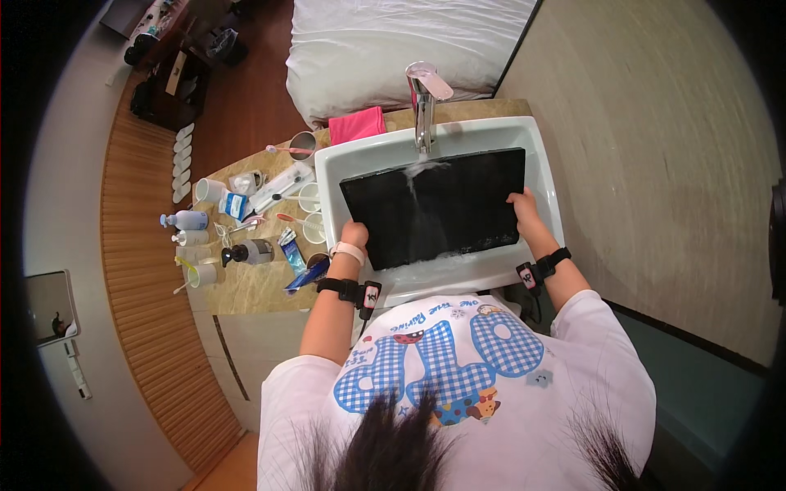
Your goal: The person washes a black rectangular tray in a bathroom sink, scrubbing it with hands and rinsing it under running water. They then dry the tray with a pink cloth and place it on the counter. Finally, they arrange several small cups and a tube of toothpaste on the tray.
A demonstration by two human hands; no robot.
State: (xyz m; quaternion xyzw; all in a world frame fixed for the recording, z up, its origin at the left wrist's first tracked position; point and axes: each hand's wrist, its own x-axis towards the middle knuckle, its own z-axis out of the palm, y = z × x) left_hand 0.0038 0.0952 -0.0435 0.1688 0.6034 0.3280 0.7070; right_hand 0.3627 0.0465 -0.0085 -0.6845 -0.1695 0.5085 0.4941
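A flat black rectangular panel (454, 208) lies tilted inside a white ceramic washbasin (546, 153). My left hand (355, 236) grips its left edge, and my right hand (524, 208) holds the right edge. From the chrome faucet (424, 116), water runs onto the panel's far edge and streams down its face. Foamy water (454, 264) collects along the near edge. What the panel belongs to cannot be told. Both thumbs show near the panel's sides, while the fingers beneath are hidden.
Left of the basin, the marble countertop (282, 230) carries a pump bottle (249, 251), toothpaste tubes (307, 273), several cups and toothbrushes. A folded pink cloth (357, 124) lies behind the basin. A wall panel (651, 153) rises at right, and a white-covered bed (393, 49) stands beyond the counter.
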